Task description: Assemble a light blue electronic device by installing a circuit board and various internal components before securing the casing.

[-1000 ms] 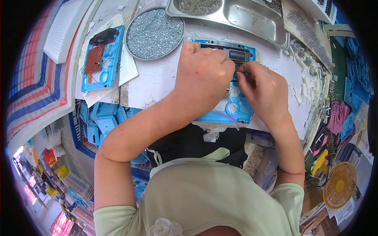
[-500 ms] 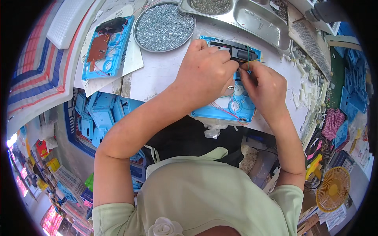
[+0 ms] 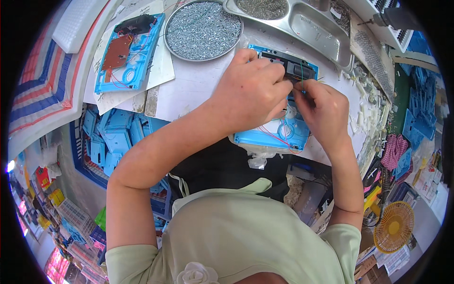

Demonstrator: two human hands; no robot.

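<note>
A light-blue plastic casing [image 3: 298, 135] lies on the worktable in front of me, with a black module [image 3: 305, 71] along its far side and thin red wires [image 3: 283, 140] near its front. My left hand [image 3: 255, 87] is closed over the casing's middle, its fingers curled downward; what they grip is hidden beneath them. Just to the right, my right hand [image 3: 325, 106] pinches at the module's near edge, where a thin green wire [image 3: 302, 71] runs down to the fingertips. Both hands' fingertips are close together, and part of the casing is hidden below them.
A round metal tray [image 3: 203, 57] of small screws stands beyond my left hand, beside a steel compartment tray [image 3: 314, 35]. Another blue casing [image 3: 135, 71] with a brown board lies at left. White plastic bits [image 3: 362, 102] litter the right edge. A crate [image 3: 90, 165] of blue parts sits below the table.
The whole view has shifted slightly. Both hands stay at the same spot on the casing, with only small finger movement; neither has let go.
</note>
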